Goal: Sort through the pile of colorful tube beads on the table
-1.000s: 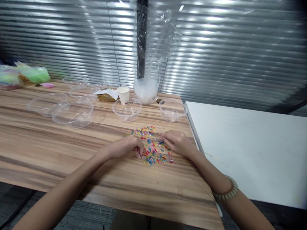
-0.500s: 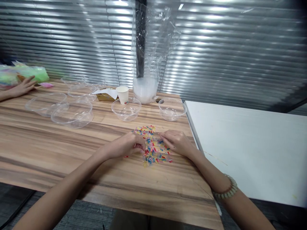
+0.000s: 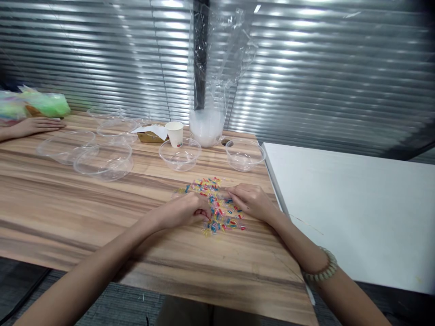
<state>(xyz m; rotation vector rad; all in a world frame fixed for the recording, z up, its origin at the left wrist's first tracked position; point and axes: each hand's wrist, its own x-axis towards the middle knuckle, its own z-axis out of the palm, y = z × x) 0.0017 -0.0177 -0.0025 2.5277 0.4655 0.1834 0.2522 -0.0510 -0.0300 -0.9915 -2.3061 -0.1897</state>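
Hand of a co-worker (image 3: 34, 127), flat on the wood, at ten o'clock from the pieces; bowls (image 3: 102, 171), clear, at ten; cup (image 3: 176, 134), white, at eleven. Left hand (image 3: 192, 209): at nine o'clock, nearest the pile's lower left edge, knuckles up, fingers curled, thumb and fingertips drawn together; whether a piece sits between them cannot be told. Pieces (image 3: 219, 212): small, multicoloured, loose on the wood between the hands, at three o'clock from the left fingertips, the pile's long axis running eleven to five. Right hand (image 3: 251, 201): beside the right edge, back upward, fingers pointing to ten; its grip cannot be made out. Bracelet (image 3: 324, 270), beaded, on that wrist, at four.
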